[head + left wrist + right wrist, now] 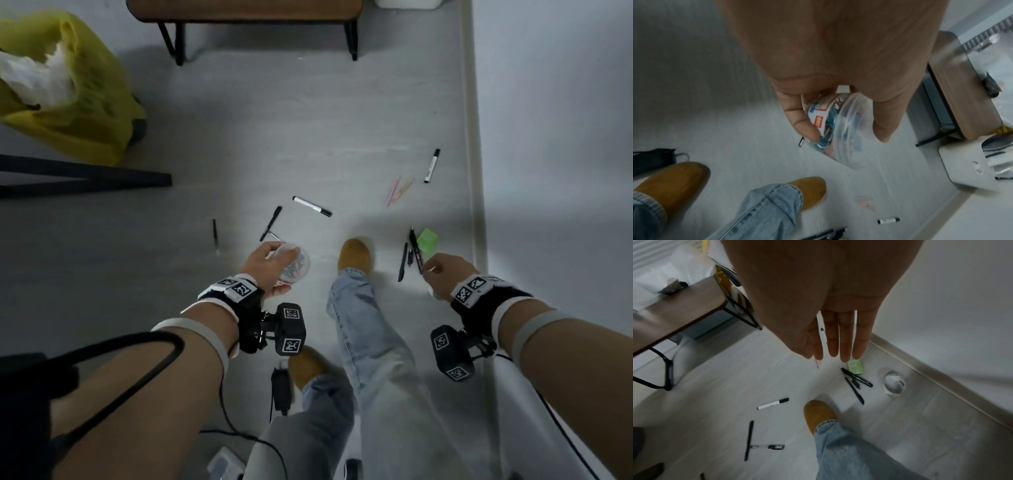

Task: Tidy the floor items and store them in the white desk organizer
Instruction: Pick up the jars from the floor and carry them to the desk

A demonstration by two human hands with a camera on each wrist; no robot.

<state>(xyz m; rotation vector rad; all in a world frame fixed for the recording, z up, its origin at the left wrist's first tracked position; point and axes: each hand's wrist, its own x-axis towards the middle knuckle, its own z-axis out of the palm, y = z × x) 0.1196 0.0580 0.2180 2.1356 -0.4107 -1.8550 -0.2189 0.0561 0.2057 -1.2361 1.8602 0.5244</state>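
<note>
Left hand [270, 270] gripping small clear plastic tub of coloured clips [293, 265], right hand [442, 277] hanging straight-fingered above 3 black pens [856, 382] on pale floor [308, 137], probably needing stooping and pinching 1 next.

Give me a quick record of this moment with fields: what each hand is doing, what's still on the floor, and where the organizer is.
left hand: grips a clear round tub of coloured clips
right hand: fingers straight, holding nothing, above the floor items
whiteboard markers on floor: two, one near the middle, one by the wall
black pens on floor: a cluster beside a green pad
tape roll: on the floor near the skirting
white organizer: on the floor by the wall, seen from the left wrist
</note>
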